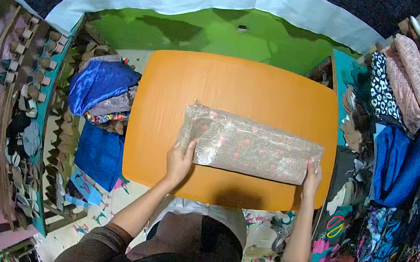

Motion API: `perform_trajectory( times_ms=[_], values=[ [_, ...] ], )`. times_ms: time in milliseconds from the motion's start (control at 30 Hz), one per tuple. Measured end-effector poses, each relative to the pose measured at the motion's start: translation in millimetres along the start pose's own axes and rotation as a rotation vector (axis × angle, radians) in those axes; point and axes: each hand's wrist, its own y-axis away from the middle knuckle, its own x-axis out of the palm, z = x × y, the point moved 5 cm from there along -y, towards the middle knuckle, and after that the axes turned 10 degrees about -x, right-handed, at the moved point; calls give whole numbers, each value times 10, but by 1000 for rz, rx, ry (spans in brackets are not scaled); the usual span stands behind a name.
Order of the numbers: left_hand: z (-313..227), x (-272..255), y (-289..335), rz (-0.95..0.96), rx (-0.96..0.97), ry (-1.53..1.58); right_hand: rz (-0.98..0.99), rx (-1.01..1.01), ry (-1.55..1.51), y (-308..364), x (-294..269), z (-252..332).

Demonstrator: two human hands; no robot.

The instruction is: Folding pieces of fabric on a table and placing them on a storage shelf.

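Both your hands pinch the clear-wrapped patterned fabric packet (250, 145) lying across the orange table (170, 101): left hand (178, 162) closed on its near-left corner, right hand (312, 181) on its right end. Bare tabletop lies beyond the packet, while folded cloth stacks (399, 158) crowd the table's right edge.

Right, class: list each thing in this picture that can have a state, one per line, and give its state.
Clear plastic packet of pale fabric with pink dots: lying flat on the table, held at both ends.
Orange rectangular table: bears only the packet.
Left hand: grip closed on the packet's left end.
Right hand: grip closed on its right end.
Blue shiny cloth: bundled on the left-hand pile.
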Motion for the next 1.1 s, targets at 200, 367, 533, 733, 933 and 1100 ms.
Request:
perform_trajectory(
  times_ms=[200, 367, 533, 733, 933, 1100],
  values=[
    [334, -96, -75, -10, -162, 267, 79, -14, 246, -100, -11, -67],
    [234, -56, 3, -215, -146, -101, -1, -179, 388, -35, 117, 57],
    [233, 148, 28, -278, -51, -616, 16, -154, 802, -69, 193, -118],
    [-93, 449, -45, 130, 285, -814, 29, -260, 931, -88, 301, 33],
    [-409, 776, -57, -94, 189, -819, 31, -249, 873, -142, 349, 21],
    [-241, 878, -92, -144, 308, -816, -40, -257, 847, -141, 341, 15]
  ],
)
